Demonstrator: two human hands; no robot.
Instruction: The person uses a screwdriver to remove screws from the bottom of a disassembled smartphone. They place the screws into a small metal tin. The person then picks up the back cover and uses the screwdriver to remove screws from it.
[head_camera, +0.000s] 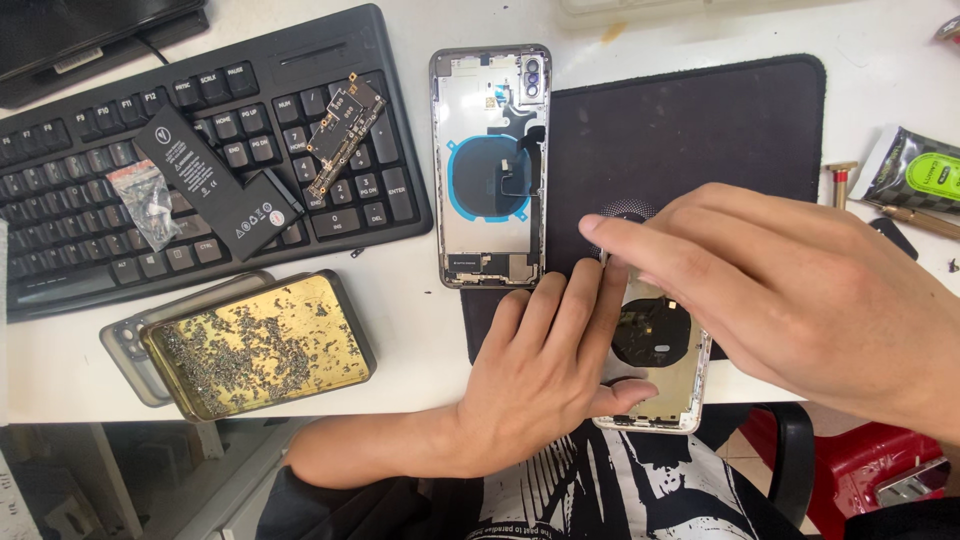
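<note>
Centrally, a silver phone housing lies open-side up at the near edge of the tabletop, partly on a black mat. Left hand: palm down, fingers extended flat, pressing on the housing's left edge; it grips nothing. Right hand: above the housing's upper end, fingers drawn together and pointing left; whether the fingertips pinch anything cannot be told. A dark round coil shows inside the housing, between the two hands.

Just left of the mat, a second housing, grey-framed, lies open with a blue-ringed coil and a camera module at its top. On the black keyboard at far left rest a black battery, a circuit board and a small clear bag. Near the keyboard, a gold-coloured tray strewn with tiny screws sits on a grey phone back. At the right edge: a green-and-black packet and a brass-tipped tool.
</note>
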